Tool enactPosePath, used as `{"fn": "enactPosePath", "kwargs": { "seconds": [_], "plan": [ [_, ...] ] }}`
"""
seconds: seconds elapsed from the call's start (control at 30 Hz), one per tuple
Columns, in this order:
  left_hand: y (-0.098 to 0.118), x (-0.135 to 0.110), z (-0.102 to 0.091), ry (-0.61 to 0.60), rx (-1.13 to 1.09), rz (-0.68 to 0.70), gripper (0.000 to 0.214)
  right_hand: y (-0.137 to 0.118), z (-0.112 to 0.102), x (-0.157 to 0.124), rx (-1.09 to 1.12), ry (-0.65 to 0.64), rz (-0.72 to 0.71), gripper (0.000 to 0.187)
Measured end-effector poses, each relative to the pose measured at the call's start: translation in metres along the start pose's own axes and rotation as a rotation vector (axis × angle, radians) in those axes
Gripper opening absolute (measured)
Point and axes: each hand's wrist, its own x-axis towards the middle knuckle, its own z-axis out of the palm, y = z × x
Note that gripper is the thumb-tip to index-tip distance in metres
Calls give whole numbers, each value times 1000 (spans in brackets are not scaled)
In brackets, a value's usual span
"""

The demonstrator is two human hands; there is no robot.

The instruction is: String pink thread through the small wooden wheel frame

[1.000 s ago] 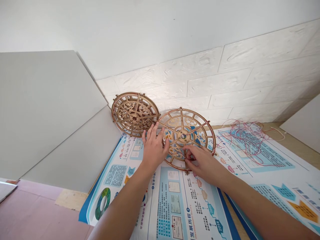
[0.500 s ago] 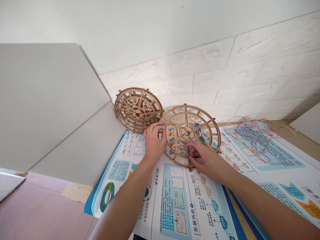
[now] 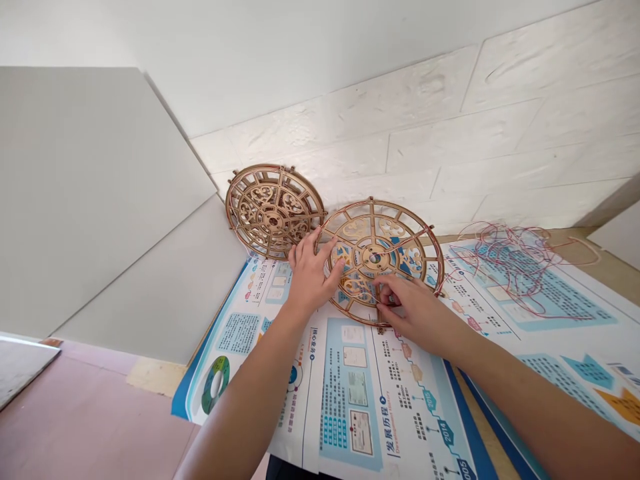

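Note:
A round wooden openwork wheel (image 3: pixel 371 223) with scrolled cut-outs leans toward the wall in front of me. Thin reddish wire (image 3: pixel 407 238) runs along one of its spokes and around the rim. My left hand (image 3: pixel 311 280) is at the wheel's left rim, fingers spread and thumb over the openwork. Near the lower spoke, my right hand (image 3: pixel 413 310) pinches a thin pale wire (image 3: pixel 364 293) between thumb and fingertips. Part of that wire is hidden by the fingers. To the left stands a similar stack of wooden wheels (image 3: pixel 273 220), propped against the wall.
A tangle of red and white wires (image 3: pixel 520 260) lies on the right. Printed posters (image 3: pixel 350 393) cover the work surface. Grey boards (image 3: pixel 100 200) lean at the left, and a white brick-patterned wall (image 3: pixel 410 153) rises behind.
My left hand has loosened its fingers from a pinch at the left rim and spread them there. The right hand stays at the lower spoke. The camera view has shifted slightly.

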Motion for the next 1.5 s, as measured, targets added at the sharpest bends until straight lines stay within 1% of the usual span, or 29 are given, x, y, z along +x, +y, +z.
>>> {"fn": "enactPosePath", "kwargs": {
  "seconds": [0.47, 0.57, 0.8, 1.0, 1.5],
  "plan": [
    [2, 0, -1, -27, 29, -10, 51, 1, 1, 1, 7, -8, -14, 29],
    [3, 0, 0, -30, 27, -27, 53, 0, 1, 2, 6, -12, -12, 28],
    [6, 0, 0, -33, 67, -59, 50, -1, -1, 2, 2, -22, -4, 30],
    [7, 0, 1, -23, 83, -80, 56, -1, -2, 2, 11, -27, -14, 29],
    [11, -2, 1, -44, 117, -59, 52, -1, -1, 1, 22, -30, -25, 28]
  ]
}}
